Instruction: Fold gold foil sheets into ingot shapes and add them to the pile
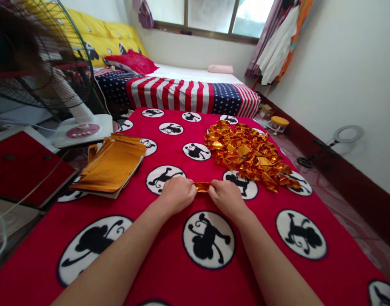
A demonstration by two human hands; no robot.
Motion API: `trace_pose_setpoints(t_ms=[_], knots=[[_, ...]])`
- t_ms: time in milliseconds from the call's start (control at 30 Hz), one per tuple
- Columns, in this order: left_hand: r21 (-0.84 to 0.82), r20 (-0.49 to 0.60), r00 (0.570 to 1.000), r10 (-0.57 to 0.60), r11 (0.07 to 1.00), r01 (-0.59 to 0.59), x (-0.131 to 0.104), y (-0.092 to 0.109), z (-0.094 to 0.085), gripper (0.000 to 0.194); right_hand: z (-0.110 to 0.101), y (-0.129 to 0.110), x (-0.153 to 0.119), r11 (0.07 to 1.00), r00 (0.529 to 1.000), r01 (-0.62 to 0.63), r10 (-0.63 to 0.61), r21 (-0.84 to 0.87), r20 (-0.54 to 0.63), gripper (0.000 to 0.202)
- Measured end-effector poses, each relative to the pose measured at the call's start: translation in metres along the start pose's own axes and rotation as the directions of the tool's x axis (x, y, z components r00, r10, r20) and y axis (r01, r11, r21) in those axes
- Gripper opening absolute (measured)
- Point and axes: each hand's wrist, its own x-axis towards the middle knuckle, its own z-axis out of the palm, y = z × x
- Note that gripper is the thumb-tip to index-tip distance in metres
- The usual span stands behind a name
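A narrow strip of shiny gold foil paper point(202, 187) is stretched between my two hands above the red cloth point(169, 255). My left hand point(179, 193) is closed on the strip's left end, and my right hand point(226, 194) is closed on its right end. Beyond my right hand lies a heap of folded gold foil pieces point(246, 151). To the left, a stack of flat gold sheets point(113, 163) rests on the cloth's edge. My curled fingers hide both ends of the strip.
A fan point(83, 127) with a wire cage stands at the left beside a red cabinet point(25, 165). Behind the cloth is a bed with a flag-patterned cover point(182, 95). A yellow stool point(279, 121) and a ring light point(348, 134) are at the right.
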Motion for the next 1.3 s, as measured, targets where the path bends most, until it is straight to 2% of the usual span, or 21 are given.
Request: trace_pose_setpoints(t_ms=[200,300,533,700,867,1067,1300], knots=[[0.074,0.091,0.996,-0.017,0.997,0.010,-0.001,0.006,-0.008,0.040,-0.014,-0.002,-0.004,0.997,0.988,0.063,-0.055,-0.050,0.147,0.032],[0.090,0.114,0.993,-0.018,0.996,0.008,-0.001,0.006,-0.009,0.041,-0.017,-0.003,-0.006,0.995,0.983,0.083,-0.071,-0.059,0.170,0.032],[0.091,0.139,0.990,-0.001,0.996,-0.012,-0.002,0.007,-0.008,0.043,-0.015,-0.006,-0.006,0.990,0.991,0.033,-0.015,-0.135,0.132,0.035],[0.082,0.119,0.993,-0.017,0.997,0.007,0.000,0.006,-0.006,0.043,-0.015,-0.007,-0.007,0.991,0.993,0.070,-0.058,-0.114,0.107,0.035],[0.069,0.119,0.993,-0.014,0.998,0.006,0.000,0.006,-0.007,0.043,-0.015,-0.007,-0.006,0.995,0.997,0.027,-0.020,-0.096,0.074,0.034],[0.073,0.114,0.993,-0.016,0.997,0.007,0.000,0.002,-0.004,0.043,-0.014,-0.010,-0.006,0.997,0.996,0.062,-0.058,-0.049,0.071,0.033],[0.060,0.111,0.994,-0.007,0.998,0.000,0.001,0.002,-0.002,0.043,-0.013,-0.010,-0.006,1.000,0.999,-0.004,0.005,-0.029,0.052,0.032]])
